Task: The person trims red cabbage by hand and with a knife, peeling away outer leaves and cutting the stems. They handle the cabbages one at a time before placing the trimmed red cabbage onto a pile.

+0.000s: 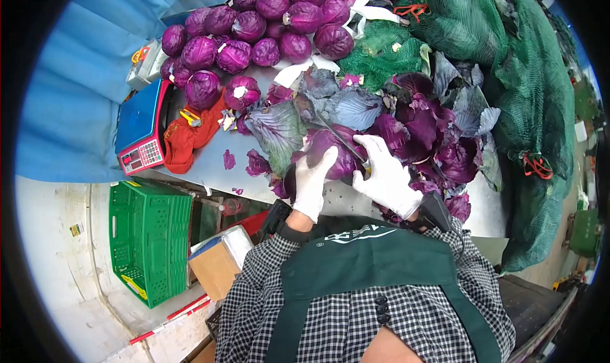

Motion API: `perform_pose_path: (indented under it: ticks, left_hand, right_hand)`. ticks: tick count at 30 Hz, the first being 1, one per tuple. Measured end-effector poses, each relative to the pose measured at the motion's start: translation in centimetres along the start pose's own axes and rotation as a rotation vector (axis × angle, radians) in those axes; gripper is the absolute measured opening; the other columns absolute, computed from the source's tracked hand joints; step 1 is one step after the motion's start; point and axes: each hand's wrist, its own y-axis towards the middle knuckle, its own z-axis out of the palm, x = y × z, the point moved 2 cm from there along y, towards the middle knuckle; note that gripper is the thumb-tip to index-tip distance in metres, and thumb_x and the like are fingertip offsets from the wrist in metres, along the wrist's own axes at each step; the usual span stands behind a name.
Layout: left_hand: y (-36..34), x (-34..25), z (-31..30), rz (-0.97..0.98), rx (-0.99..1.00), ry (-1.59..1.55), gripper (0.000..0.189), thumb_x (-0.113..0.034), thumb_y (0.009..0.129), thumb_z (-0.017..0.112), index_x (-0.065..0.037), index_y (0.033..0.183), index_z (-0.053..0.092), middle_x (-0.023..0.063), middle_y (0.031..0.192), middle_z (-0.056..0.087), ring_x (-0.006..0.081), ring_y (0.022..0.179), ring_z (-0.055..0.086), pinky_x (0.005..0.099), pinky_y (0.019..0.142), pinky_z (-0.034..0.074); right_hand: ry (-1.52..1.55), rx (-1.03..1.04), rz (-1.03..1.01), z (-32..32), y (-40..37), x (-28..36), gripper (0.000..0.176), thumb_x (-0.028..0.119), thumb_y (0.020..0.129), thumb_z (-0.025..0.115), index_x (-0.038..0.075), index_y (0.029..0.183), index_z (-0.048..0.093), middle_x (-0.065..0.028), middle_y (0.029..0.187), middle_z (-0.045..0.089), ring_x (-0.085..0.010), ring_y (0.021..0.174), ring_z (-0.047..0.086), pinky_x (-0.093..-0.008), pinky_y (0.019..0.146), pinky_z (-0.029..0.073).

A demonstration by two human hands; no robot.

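Both my hands wear white gloves. My left hand (pixel 313 184) is wrapped round the near left side of a red cabbage (pixel 340 161), thumb lying along its top. In my right hand (pixel 389 177) is a knife, its handle mostly hidden under the fingers. The knife's narrow blade (pixel 332 129) runs up and to the left across the far side of the cabbage. Loose outer cabbage leaves (pixel 277 129) lie beyond and to the left of the hands. A heap of purple leaves (pixel 424 125) spreads to the right.
Trimmed red cabbages (pixel 271 6) are piled at the back. Green mesh sacks (pixel 530 109) line the right side. A blue and red scale (pixel 141 125), a red cloth (pixel 186 142) and a yellow cutter (pixel 190 117) sit left. Green crates (pixel 149 242) stand below the metal table (pixel 210 163).
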Motion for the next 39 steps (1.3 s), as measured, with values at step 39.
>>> perform_pose_path:
  ticks: [39]
  left_hand:
    - [-1.7,-2.1,-2.4,-0.104,0.406,0.003,0.052,-0.021,0.089,0.062,0.0,0.133,0.045,0.0099,0.127,0.054,0.0211,0.114,0.054,0.0351,0.1,0.041]
  right_hand:
    - [0.194,-0.459,0.123,-3.4,3.6,-8.3,0.016,0.017,0.086,0.066,0.005,0.089,0.057,-0.0076,0.07,0.06,-0.0142,0.062,0.055,-0.0299,0.06,0.047]
